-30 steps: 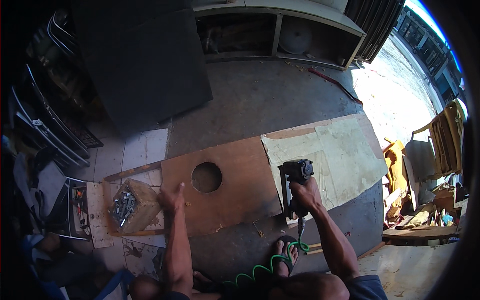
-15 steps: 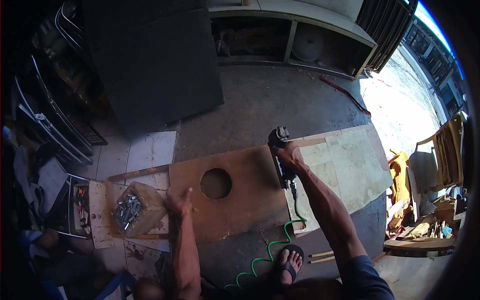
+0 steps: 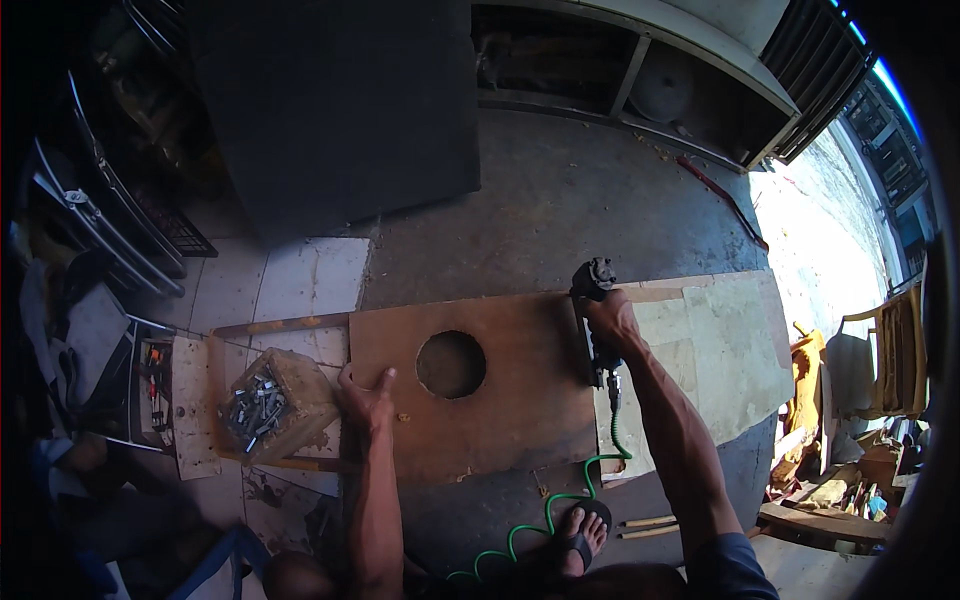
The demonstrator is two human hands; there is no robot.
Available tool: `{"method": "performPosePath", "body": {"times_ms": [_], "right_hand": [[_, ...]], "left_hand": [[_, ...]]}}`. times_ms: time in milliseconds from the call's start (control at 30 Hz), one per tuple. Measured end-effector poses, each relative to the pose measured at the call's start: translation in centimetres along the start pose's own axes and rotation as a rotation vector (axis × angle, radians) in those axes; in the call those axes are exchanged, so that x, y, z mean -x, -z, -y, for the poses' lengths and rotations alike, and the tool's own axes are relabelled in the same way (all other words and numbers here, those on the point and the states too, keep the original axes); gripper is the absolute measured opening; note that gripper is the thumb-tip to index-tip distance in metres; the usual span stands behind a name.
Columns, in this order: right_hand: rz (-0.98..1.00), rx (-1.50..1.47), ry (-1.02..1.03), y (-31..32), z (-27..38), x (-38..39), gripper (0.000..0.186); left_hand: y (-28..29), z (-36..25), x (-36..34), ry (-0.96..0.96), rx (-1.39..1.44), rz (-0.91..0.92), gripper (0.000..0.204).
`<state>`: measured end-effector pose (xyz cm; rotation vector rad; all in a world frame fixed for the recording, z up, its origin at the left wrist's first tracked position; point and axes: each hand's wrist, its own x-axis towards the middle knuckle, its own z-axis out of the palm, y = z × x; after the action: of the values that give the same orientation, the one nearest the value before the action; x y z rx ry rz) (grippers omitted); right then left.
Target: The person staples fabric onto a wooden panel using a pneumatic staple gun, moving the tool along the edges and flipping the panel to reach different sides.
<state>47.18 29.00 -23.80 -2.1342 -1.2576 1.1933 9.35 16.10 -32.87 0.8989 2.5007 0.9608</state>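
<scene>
My left hand [image 3: 370,400] grips the left edge of a brown board [image 3: 520,390] with a round cut-out [image 3: 450,362], thumb on top. My right hand [image 3: 612,322] holds a black pneumatic nail gun [image 3: 593,282] over the seam between that board and a pale, paper-covered panel [image 3: 720,360], near the far edge. A green coiled hose [image 3: 548,515] runs from the tool toward my body. Beside my left hand, a wooden box of metal staples or fasteners [image 3: 262,410] rests between the rails of the wooden frame [image 3: 280,328].
A large dark panel [image 3: 330,110] stands at back left, beside a low cabinet [image 3: 735,95]. Metal chair frames [image 3: 110,230] and a tray of tools [image 3: 157,390] are at left. A red bar [image 3: 715,200] lies behind the panel; wooden scraps [image 3: 835,470] and sticks [image 3: 645,525] lie right.
My right hand has moved the nail gun away from me, toward the boards' far edge. My left hand keeps its grip on the board. The whole view has shifted slightly.
</scene>
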Motion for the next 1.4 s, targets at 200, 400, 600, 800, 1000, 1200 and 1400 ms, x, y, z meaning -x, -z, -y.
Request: {"method": "performPosePath", "body": {"times_ms": [200, 400, 600, 800, 1000, 1200, 1400], "right_hand": [[0.042, -0.06, 0.0, -0.7, 2.0, 0.4, 0.029], [0.018, -0.102, 0.027, -0.3, 1.8, 0.6, 0.029], [-0.013, -0.027, 0.009, -0.7, 1.1, 0.3, 0.03], [-0.014, -0.063, 0.003, -0.6, 1.5, 0.0, 0.026], [-0.034, -0.033, -0.038, 0.3, 1.1, -0.5, 0.029], [0.23, -0.009, 0.137, -12.1, 11.0, 5.4, 0.033], [0.32, 0.147, 0.276, -25.3, 15.0, 3.4, 0.038]], "left_hand": [[-2.0, 4.0, -2.9, 0.094, 0.318, 0.016, 0.065], [-2.3, 3.8, -3.1, 0.161, 0.463, 0.036, 0.059], [-3.5, 3.9, -2.4, 0.207, 0.577, 0.007, 0.054], [-3.8, 4.6, -2.5, 0.056, 0.256, -0.055, 0.054], [-3.3, 0.2, -0.3, 0.063, 0.034, -0.004, 0.056], [-2.1, 3.9, -2.7, 0.067, 0.163, 0.035, 0.045], [-1.2, 1.4, -1.1, 0.087, 0.273, 0.116, 0.048]]}}
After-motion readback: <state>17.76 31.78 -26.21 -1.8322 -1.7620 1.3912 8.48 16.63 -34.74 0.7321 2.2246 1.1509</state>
